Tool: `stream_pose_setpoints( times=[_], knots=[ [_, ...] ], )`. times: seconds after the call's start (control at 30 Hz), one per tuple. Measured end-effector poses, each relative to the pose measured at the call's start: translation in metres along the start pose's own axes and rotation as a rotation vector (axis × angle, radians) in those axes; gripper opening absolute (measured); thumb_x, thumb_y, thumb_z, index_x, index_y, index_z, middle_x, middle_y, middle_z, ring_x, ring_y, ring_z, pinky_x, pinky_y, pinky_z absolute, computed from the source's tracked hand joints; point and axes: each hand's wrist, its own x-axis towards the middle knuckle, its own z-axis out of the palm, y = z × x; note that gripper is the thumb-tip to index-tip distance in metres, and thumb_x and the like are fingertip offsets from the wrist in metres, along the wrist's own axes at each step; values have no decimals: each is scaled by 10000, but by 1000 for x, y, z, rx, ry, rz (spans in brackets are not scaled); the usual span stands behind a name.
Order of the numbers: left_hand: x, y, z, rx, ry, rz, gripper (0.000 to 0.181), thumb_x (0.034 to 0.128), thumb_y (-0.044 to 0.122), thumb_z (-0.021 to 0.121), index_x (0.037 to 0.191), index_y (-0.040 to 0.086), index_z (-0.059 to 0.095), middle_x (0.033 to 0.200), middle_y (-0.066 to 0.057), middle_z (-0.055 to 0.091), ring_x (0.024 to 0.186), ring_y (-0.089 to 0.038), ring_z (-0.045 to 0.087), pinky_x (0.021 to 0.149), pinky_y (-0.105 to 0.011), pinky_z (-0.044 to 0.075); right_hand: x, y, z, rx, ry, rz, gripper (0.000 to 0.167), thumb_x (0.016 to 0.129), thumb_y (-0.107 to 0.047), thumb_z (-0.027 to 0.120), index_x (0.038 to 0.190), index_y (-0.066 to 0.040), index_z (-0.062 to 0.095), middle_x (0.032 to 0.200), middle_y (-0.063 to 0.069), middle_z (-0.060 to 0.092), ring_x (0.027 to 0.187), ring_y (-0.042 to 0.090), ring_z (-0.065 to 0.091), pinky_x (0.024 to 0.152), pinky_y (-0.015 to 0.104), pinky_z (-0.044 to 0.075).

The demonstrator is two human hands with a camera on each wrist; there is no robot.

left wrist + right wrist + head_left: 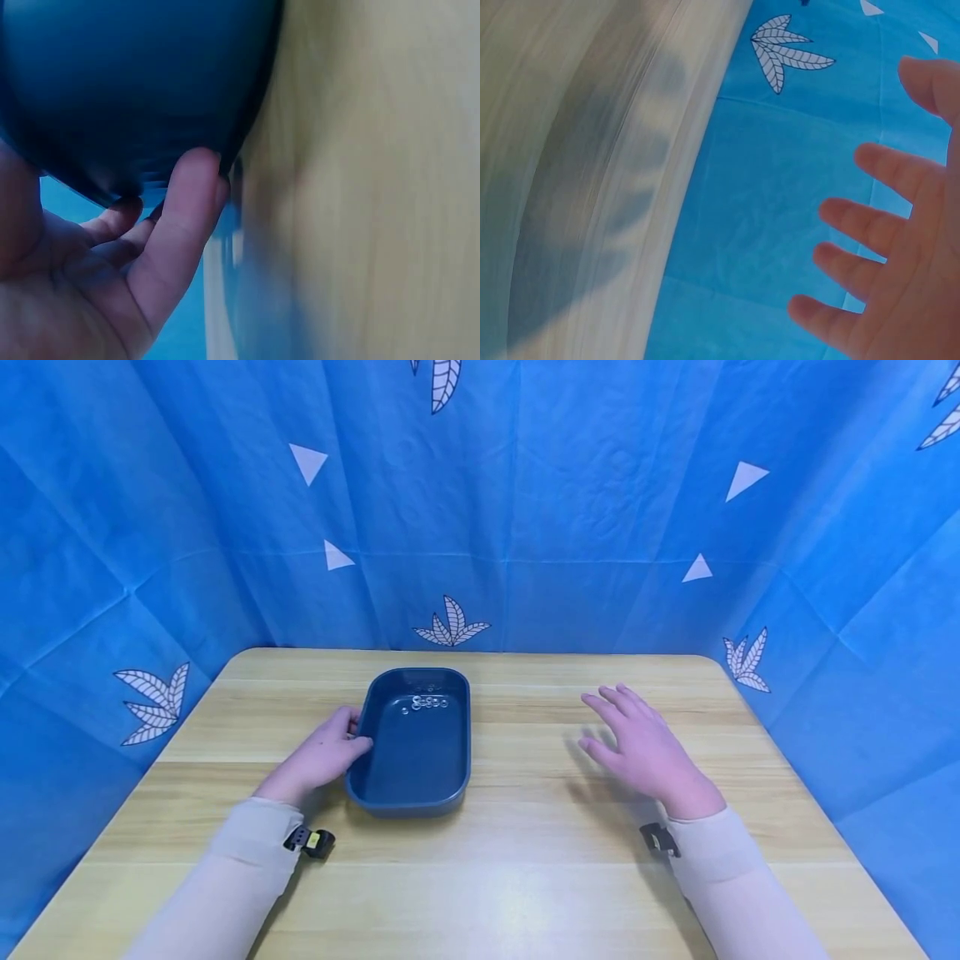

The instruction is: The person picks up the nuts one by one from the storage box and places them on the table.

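Note:
A dark blue rounded tray stands left of the table's middle in the head view, with several small clear beads near its far end. The left hand grips the tray's left wall, its thumb over the rim and the other fingers outside. Up close in the left wrist view, the left hand touches the tray's dark wall. Well to the right of the tray, the right hand is held above the table, fingers spread and holding nothing; the right wrist view shows this hand with its fingers apart.
The light wooden table has rounded far corners. Blue cloth with white leaf and triangle prints hangs behind it and along both sides. Dark wrist straps sit at both sleeves, and the right hand casts a shadow on the wood.

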Motion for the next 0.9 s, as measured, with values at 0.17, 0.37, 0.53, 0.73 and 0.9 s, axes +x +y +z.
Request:
stream_pose_setpoints(
  times=[0.17,0.37,0.53,0.73,0.9],
  knots=[
    [2,9,11,2,-36,-9,513,945,124,538,1400,-45,370,1224,-221,556,1104,-353,586,942,-517,513,0,-1,0,-2,3,-14,692,982,-516,573,1546,-146,420,1581,200,351,1480,446,219,1166,651,196],
    [0,20,25,-3,-86,-14,651,963,126,512,1525,-40,227,1387,-287,502,1230,-410,544,1013,-595,467,1,-2,3,-4,-2,-22,703,977,-514,580,1550,-143,413,1581,199,351,1481,443,216,1168,649,194],
    [-3,29,39,10,-104,-3,696,973,134,493,1560,-34,157,1498,-295,415,1335,-439,464,1059,-637,405,0,-5,4,-3,-12,-27,703,973,-500,596,1551,-143,412,1581,199,353,1480,441,222,1164,651,205],
    [-7,40,54,-13,-126,9,708,973,114,483,1574,-11,130,1563,-251,344,1407,-425,379,1095,-644,351,0,-11,2,1,-30,-38,707,967,-490,607,1557,-154,406,1595,188,335,1486,433,212,1162,661,196],
    [-12,49,63,-16,-127,2,710,974,107,468,1579,-6,115,1589,-239,298,1431,-417,343,1106,-642,332,1,-15,2,-21,-49,-28,725,964,-523,591,1575,-196,377,1621,171,294,1507,421,153,1150,715,118]
  ],
)
